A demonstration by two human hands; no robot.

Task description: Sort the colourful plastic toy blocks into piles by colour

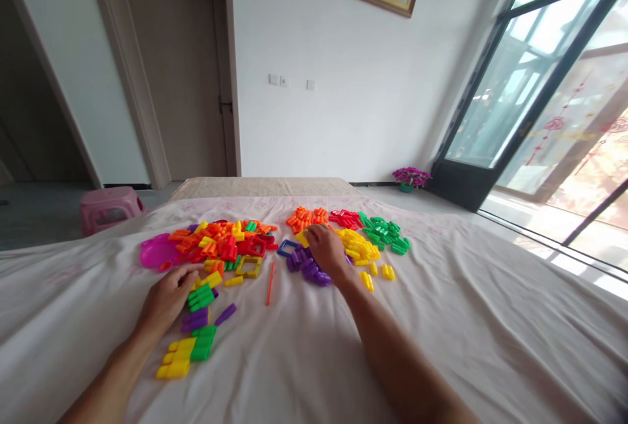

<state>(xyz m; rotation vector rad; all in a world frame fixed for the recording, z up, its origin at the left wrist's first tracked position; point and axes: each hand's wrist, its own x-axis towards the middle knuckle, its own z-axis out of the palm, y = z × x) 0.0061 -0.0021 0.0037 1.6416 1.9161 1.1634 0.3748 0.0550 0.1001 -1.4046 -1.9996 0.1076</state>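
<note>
My left hand (169, 296) rests at the left beside the mixed pile of plastic pieces (228, 247), its fingers bent next to yellow and green pieces (201, 297); what they hold, if anything, is hidden. My right hand (324, 247) reaches over the purple pieces (309, 267), fingers closed on a yellow piece (303, 238). Yellow pieces (357, 246) lie just right of that hand, and orange ones (307, 218) behind it. Nearer me on the left are joined yellow and green pieces (189, 352) and a loose purple piece (226, 314).
Red pieces (346, 218) and green pieces (385, 234) lie farther right on the pale cloth (441, 293). A magenta plate (156, 251) sits at the left, and an orange stick (270, 283) between my hands. A pink stool (110, 208) stands beyond the cloth.
</note>
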